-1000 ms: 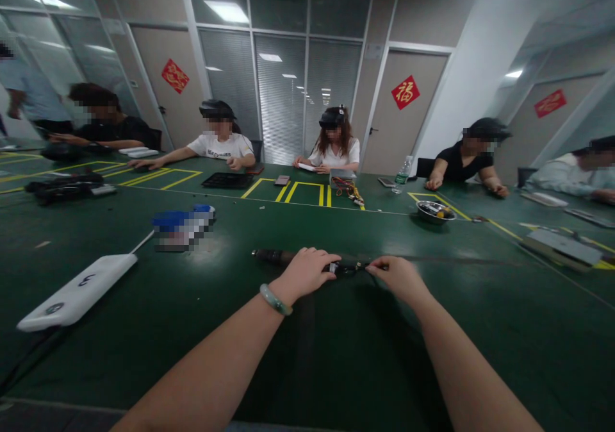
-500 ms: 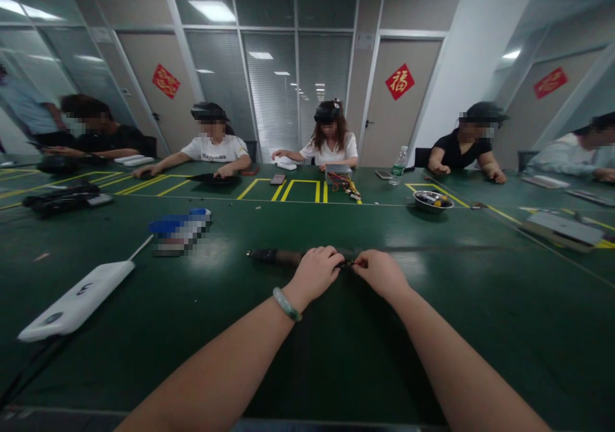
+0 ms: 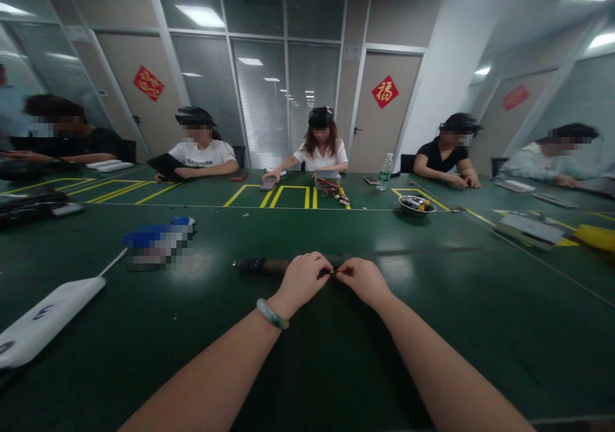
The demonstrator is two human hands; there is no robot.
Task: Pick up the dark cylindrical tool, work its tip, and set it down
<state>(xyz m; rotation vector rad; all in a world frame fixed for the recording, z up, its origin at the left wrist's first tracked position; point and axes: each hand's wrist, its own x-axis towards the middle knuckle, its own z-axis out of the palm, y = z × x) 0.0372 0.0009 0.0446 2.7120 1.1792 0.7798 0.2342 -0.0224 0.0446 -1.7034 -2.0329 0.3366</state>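
On the green table (image 3: pixel 216 329) lies a dark brown, rod-like tool (image 3: pixel 273 266) with a metal tip pointing left. My left hand (image 3: pixel 305 279), with a jade bangle (image 3: pixel 272 314) at the wrist, rests over the tool's right part, its fingers closed round a small dark piece. My right hand (image 3: pixel 364 281) pinches at the same spot from the right, fingertips almost touching those of the left. A tiny shiny bit shows between the two hands; what exactly the right fingers hold is too small to name.
A white power bank (image 3: pixel 52 316) with a cable lies at left, near a blue and white packet (image 3: pixel 161 243). Further back stand a metal bowl (image 3: pixel 417 206) of small parts, a water bottle (image 3: pixel 385 172) and a grey box (image 3: pixel 528 228). Several people sit opposite.
The camera view has swung a little to the right. Both hands stay together at the tool. Across the table, one person has lifted a black flat object, another reaches to a phone.
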